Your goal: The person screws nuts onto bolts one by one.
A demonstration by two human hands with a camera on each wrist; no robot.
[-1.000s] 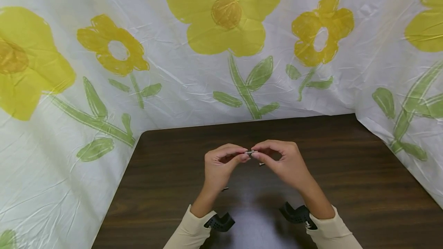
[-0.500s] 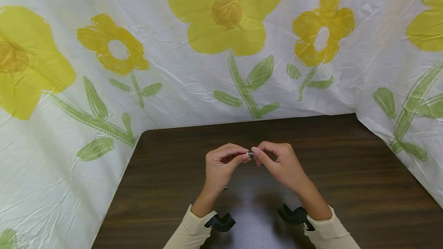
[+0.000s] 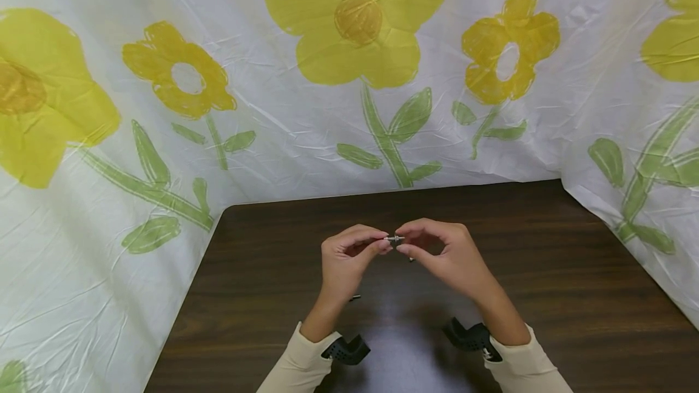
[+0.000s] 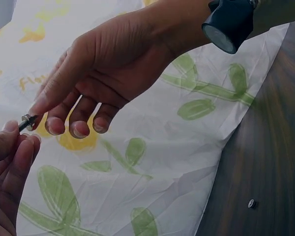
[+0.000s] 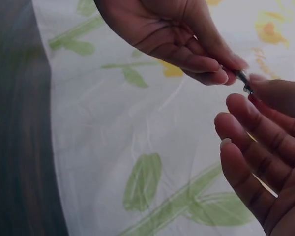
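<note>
In the head view my left hand (image 3: 345,262) pinches a small metal bolt (image 3: 390,238) between thumb and fingertips, holding it level above the table. A small nut (image 3: 397,238) sits around the bolt's right end. My right hand (image 3: 455,259) has its thumb and index fingertip on either side of that nut, its other fingers spread loosely. From the left wrist, the nut (image 4: 27,122) shows between both hands' fingertips, with the bolt's dark tip at my right thumb. The right wrist view shows the nut (image 5: 247,89) right at my right thumb's tip.
On the dark wood table (image 3: 262,296) lies a small metal piece (image 3: 356,297) beside my left wrist. Another small metal piece (image 3: 412,259) lies partly hidden behind my right hand. A white flowered cloth (image 3: 306,138) hangs around the table's back and sides.
My right fingers curled closely over the nut half a second ago, hiding it; now they are spread wider and the nut shows between them. My left hand keeps its pinch, shifted slightly left.
</note>
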